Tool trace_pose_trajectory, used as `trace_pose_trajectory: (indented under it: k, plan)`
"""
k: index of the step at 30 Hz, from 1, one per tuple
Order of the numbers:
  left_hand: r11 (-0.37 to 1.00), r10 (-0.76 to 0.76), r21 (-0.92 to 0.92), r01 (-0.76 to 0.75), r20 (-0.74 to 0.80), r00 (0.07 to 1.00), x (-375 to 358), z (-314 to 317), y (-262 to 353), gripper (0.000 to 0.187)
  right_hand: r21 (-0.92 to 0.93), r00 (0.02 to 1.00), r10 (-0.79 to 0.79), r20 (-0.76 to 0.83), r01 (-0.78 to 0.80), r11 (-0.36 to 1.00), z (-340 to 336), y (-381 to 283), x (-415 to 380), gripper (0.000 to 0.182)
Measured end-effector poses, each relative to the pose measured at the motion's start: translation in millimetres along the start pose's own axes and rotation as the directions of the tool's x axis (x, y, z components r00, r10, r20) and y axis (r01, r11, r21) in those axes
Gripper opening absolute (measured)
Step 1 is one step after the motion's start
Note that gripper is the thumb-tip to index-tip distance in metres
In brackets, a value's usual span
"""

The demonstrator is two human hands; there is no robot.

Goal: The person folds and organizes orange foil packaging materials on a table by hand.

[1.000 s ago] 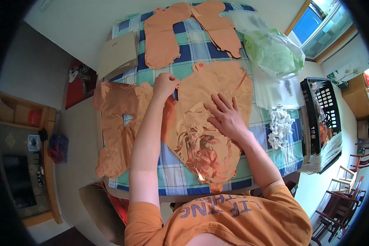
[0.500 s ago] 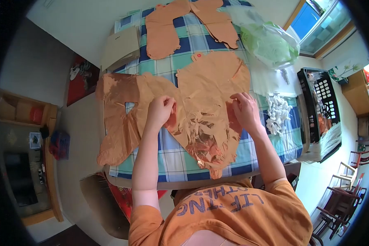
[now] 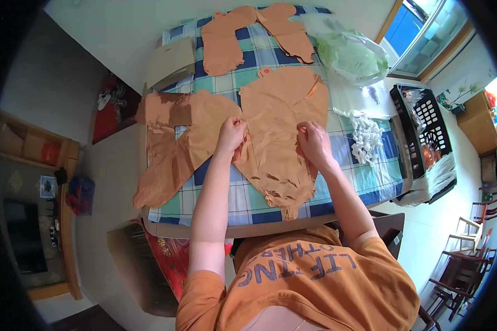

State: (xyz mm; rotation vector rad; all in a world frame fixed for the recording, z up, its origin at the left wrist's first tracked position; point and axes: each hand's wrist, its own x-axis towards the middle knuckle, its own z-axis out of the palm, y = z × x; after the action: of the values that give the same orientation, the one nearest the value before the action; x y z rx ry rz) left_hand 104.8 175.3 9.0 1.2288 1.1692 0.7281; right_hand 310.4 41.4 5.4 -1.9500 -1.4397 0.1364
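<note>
A flat, uninflated rose-gold foil balloon (image 3: 281,105) lies spread on the checked tablecloth (image 3: 232,190), its narrow tail towards me. My left hand (image 3: 233,134) pinches the balloon's left edge between thumb and fingertips. On the opposite edge, my right hand (image 3: 315,142) grips the foil in the same way, fingers curled. Small creases show across the foil near the tail. Left of it spreads another part of rose-gold foil (image 3: 171,138), shinier and wrinkled, which meets the first close by my left hand.
More flat foil balloons (image 3: 222,49) lie at the table's far end, beside folded cardboard (image 3: 171,62). To the right are a green-and-clear plastic bag (image 3: 353,55), a heap of white ribbon-like pieces (image 3: 365,138) and a black plastic basket (image 3: 425,118) with packets.
My hands have come closer together, with the balloon's edges between their fingers. The foil near the tail lies smoother, with fewer bright folds. The whole view has shifted slightly.
</note>
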Motion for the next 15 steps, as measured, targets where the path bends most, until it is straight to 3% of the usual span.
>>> trace_pose_trajectory:
  k: [3, 9, 15]
  plan:
    - [0.994, -0.084, -0.068, 0.086, 0.043, 0.996, 4.7, 3.7, 6.9, 0.010, -0.025, 1.000, 0.003, -0.005, -0.003, 1.000, 3.4, 0.0, 1.7, 0.016]
    - [0.987, -0.076, -0.128, 0.099, 0.177, 0.981, 8.5, 6.9, 8.5, 0.004, -0.072, 0.999, 0.005, 0.049, -0.002, 0.997, 5.5, -1.2, 5.5, 0.019]
    - [0.988, -0.076, -0.128, 0.085, 0.073, 0.994, 3.9, 11.3, 6.6, 0.010, -0.064, 0.999, -0.025, 0.043, 0.028, 0.998, 0.7, -4.8, 5.4, 0.019]
